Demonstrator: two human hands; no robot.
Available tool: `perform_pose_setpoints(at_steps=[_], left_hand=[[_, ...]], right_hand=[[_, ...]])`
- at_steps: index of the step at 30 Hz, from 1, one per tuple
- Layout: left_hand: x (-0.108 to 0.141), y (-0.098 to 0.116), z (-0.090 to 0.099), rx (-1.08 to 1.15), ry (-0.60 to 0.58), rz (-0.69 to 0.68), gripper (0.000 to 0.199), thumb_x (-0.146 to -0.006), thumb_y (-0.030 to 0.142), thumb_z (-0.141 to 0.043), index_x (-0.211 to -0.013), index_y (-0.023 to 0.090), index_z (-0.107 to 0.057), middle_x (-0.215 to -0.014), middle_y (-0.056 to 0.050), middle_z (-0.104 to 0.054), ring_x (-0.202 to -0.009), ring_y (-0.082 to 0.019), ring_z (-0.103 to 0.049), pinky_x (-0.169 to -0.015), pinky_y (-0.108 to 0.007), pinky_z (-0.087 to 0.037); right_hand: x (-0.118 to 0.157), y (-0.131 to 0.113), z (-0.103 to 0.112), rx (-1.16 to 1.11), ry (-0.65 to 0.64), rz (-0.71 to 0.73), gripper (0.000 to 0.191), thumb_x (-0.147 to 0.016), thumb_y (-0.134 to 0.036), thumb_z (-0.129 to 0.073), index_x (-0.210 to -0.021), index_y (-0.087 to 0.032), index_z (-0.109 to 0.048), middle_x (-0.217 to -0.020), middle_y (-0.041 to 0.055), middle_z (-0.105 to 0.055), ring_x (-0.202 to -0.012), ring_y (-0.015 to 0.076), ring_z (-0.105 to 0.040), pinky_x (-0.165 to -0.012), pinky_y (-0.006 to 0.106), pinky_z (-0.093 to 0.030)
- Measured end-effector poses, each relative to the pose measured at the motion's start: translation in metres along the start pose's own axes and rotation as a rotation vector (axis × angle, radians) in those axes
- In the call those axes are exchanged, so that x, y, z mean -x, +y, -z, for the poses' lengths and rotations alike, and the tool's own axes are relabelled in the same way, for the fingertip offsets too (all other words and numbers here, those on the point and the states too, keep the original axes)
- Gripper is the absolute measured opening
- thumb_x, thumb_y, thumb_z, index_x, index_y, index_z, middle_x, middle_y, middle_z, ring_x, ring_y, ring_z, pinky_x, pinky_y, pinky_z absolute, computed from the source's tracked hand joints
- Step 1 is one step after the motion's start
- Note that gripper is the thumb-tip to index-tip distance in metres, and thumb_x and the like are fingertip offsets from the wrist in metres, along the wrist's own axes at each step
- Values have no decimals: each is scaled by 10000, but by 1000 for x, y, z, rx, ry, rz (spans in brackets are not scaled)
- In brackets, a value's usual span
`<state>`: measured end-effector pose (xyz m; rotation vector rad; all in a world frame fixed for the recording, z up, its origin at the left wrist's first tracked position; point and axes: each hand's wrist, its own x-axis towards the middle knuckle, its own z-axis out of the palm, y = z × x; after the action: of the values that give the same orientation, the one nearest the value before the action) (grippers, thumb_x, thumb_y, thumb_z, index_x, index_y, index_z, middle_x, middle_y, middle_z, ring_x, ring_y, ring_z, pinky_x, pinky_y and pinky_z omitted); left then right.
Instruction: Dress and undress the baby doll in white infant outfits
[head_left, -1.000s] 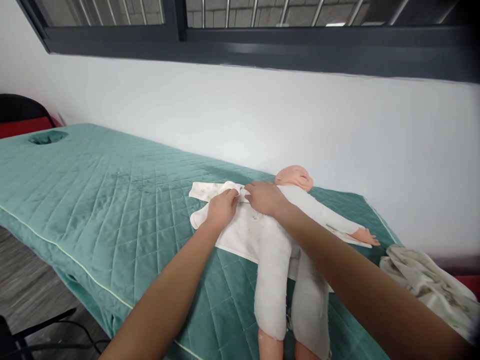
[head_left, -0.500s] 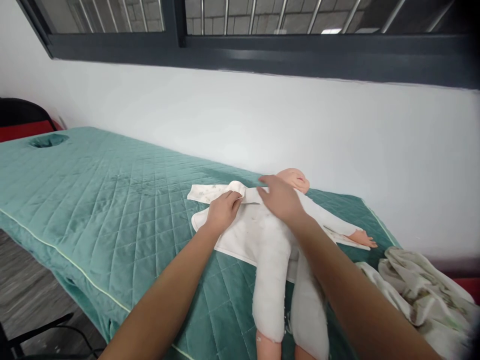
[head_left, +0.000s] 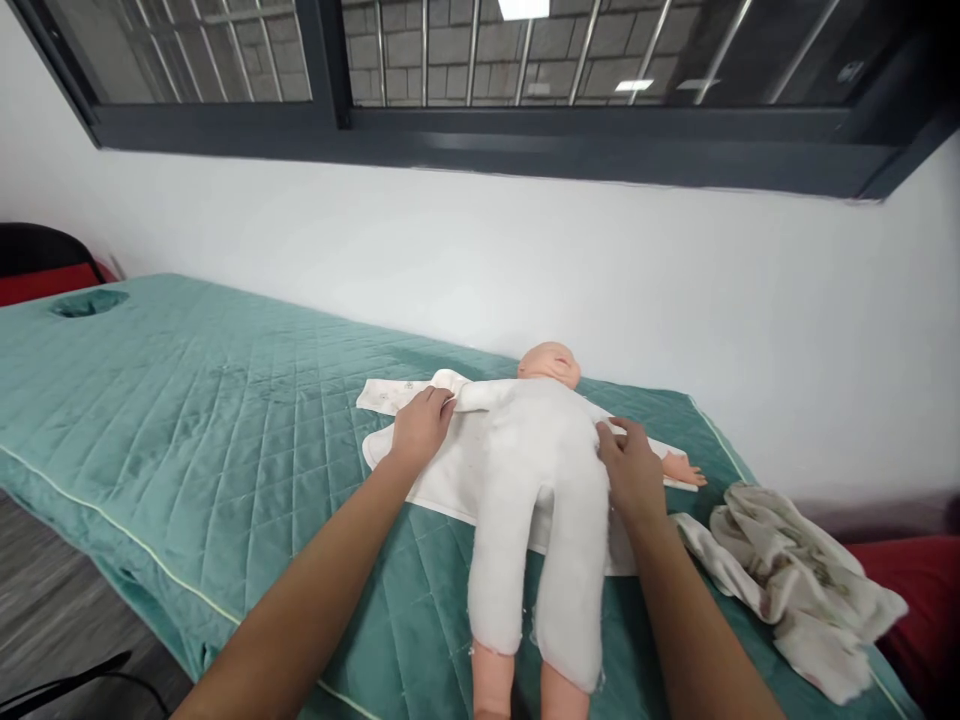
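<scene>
A baby doll [head_left: 551,430] with a white cloth body lies on its back, legs toward me, on a spread-out white baby shirt [head_left: 457,465]. My left hand [head_left: 424,425] is closed on the shirt's cloth at the left sleeve, where the doll's outstretched arm meets it. The doll's hand on that side is hidden. Beside the doll's right-side waist is my right hand [head_left: 631,470], its fingers slightly bent and apart, near the shirt and the other arm. That arm's bare hand [head_left: 681,468] shows past the sleeve.
A green quilted bed cover [head_left: 247,400] lies under everything, with a face hole [head_left: 88,302] at the far left. A crumpled pale cloth [head_left: 795,580] rests at the right, near a red item [head_left: 915,590]. Behind the bed stand a white wall [head_left: 420,250] and a barred window.
My right hand has moved from the doll's chest to the right, beside its waist, uncovering the chest. The left hand keeps its hold at the sleeve. The view has shifted a little.
</scene>
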<state>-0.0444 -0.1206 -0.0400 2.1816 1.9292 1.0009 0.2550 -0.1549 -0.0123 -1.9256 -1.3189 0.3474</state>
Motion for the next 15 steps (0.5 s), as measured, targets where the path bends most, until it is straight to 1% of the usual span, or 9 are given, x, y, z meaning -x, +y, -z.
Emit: perform_pose_setpoints(at_steps=[3,6,11,15], left_hand=[[-1,3,1,17,-39,16,258,-1004,325,-414,-1001,212,-646,-1031,-75,-686,-969,-220,-617,-747,-296,-396],[-6,9,3,30,-43,36,251,-998,304,-417,-953,207,-644,-997,-77,-701,-904,-218,-626,-723,-298,-388],[-25,24,6,63,-43,52,251,-984,314,-427,-922,227,-654,-931,-69,-716,-841,-218,-632,-683,-296,-373],[-41,34,9,116,-82,35,241,-958,327,-462,-874,241,-671,-854,-49,-721,-780,-206,-628,-658,-289,-371]], right_hand=[[-1,-1,1,-100,-78,-1,614,-853,-600,-477,-1321,-211,-561,-941,93,-737,-894,276,-670,-896,431,-471],[-3,1,4,-149,-160,5,665,-856,-619,-480,-1375,-208,-540,-1042,113,-732,-911,270,-681,-939,454,-473],[-5,4,-3,-193,-218,78,705,-874,-661,-455,-1425,-225,-507,-1244,125,-674,-1116,295,-637,-1028,482,-443],[-6,1,-14,-231,-324,138,720,-889,-677,-443,-1464,-245,-451,-1313,107,-643,-1228,292,-587,-1099,492,-395]])
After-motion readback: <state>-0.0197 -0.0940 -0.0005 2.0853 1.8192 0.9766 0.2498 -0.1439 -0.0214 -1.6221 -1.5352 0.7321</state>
